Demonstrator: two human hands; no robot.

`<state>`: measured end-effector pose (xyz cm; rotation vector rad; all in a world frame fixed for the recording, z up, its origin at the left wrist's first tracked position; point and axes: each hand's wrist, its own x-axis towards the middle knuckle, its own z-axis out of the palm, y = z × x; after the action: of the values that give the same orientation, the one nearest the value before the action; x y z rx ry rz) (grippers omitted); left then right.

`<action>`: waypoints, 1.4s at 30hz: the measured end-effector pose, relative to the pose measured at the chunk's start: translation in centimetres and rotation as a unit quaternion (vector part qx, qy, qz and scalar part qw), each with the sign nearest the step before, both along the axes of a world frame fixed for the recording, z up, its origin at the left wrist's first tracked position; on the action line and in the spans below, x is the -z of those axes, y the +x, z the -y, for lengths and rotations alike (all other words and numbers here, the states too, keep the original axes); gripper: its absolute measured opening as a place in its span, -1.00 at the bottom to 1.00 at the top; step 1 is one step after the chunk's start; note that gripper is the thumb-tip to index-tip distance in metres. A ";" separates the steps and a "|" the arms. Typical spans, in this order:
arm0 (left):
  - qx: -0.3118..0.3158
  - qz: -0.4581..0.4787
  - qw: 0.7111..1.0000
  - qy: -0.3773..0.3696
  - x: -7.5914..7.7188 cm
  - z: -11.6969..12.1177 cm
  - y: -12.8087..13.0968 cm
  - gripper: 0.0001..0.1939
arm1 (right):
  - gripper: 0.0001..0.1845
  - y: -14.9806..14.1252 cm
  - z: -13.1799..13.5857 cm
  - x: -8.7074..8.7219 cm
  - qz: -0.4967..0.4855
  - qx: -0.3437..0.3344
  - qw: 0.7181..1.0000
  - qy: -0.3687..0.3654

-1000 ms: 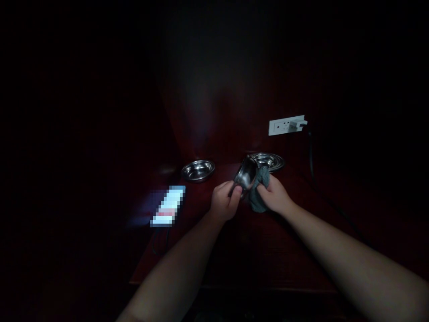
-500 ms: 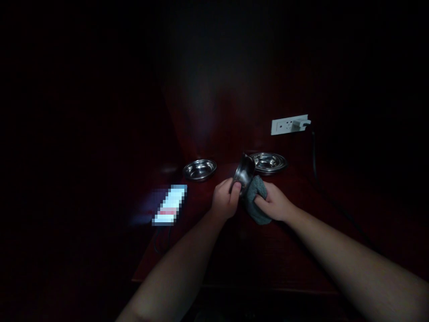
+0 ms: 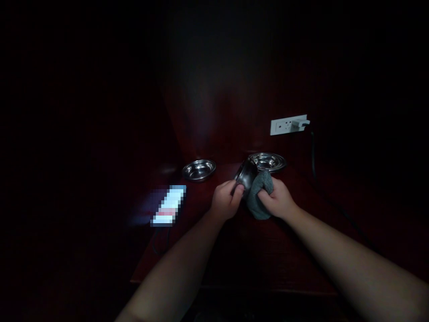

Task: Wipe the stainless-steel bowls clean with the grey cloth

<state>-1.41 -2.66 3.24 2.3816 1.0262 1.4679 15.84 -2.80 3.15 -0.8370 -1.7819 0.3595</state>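
My left hand [image 3: 227, 200] grips a shiny metal bowl [image 3: 247, 175] by its rim, thumb on the near side. The bowl is held tilted on its edge above the dark red table [image 3: 268, 259]. In my right hand [image 3: 279, 199] a grey-green cloth [image 3: 258, 197] is bunched between thumb and fingers. The cloth lies against or very near the bowl's right side; whether they touch is hard to tell. Behind, a metal dish [image 3: 199, 170] rests on the left, and a wider metal dish [image 3: 273, 162], perhaps several stacked, sits on the right, partly hidden by the bowl.
A lit phone [image 3: 169, 205] with a blurred screen lies at the table's left, a thin cable [image 3: 153, 243] beside it. On the back wall is a white socket panel [image 3: 281, 126] with a plug [image 3: 300, 123] and a dark cord [image 3: 313, 156] hanging down. The surroundings are very dark.
The bowl has turned a little and tipped to the right. My right hand and the cloth have shifted slightly up and right. The dishes and phone have stayed put.
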 end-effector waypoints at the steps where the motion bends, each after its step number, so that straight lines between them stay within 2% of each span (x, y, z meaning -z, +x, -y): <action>1: 0.002 -0.002 1.000 0.000 0.0 0.0 0.0 -0.71 | -0.93 0.1 -0.1 -0.1 -0.005 0.013 1.000 0.005; 6: -0.014 -0.017 1.000 0.016 -0.2 0.0 -0.1 -0.67 | -0.92 0.4 -0.6 -0.1 -0.028 0.079 0.996 0.010; 11: -0.015 -0.024 0.999 0.022 -0.3 0.1 -0.1 -0.65 | -0.95 0.8 -1.7 0.6 -0.033 0.132 0.991 -0.003; 14: -0.009 -0.031 0.999 0.024 -0.3 0.0 -0.2 -0.64 | -0.98 1.1 -2.4 1.2 -0.025 0.145 0.989 -0.024; 19: -0.003 -0.027 0.999 0.030 -0.3 0.1 -0.3 -0.65 | -0.92 1.3 -3.3 1.7 -0.006 0.155 0.987 -0.042; 25: 0.012 -0.009 0.998 0.053 -0.4 0.5 -0.4 -0.66 | -0.84 1.2 -3.7 2.1 0.017 0.130 0.988 -0.077; 30: 0.042 0.006 0.997 0.059 -0.2 0.6 -0.2 -0.69 | -0.78 0.7 -3.5 2.4 0.030 0.045 0.996 -0.073; 37: 0.040 0.023 0.998 0.035 0.2 0.5 -0.1 -0.66 | -0.79 0.2 -2.6 2.2 0.074 -0.024 0.994 -0.081; 39: 0.037 0.028 0.998 0.033 0.2 0.4 -0.1 -0.66 | -0.79 0.2 -2.5 2.1 0.080 -0.029 0.993 -0.079; 42: 0.035 0.035 0.998 0.033 0.1 0.3 -0.2 -0.66 | -0.78 0.3 -2.6 1.9 0.071 0.004 0.994 -0.080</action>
<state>-1.65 -2.97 3.13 2.3661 0.8824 1.5699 16.16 -0.24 1.21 -1.0035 -1.8996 0.4532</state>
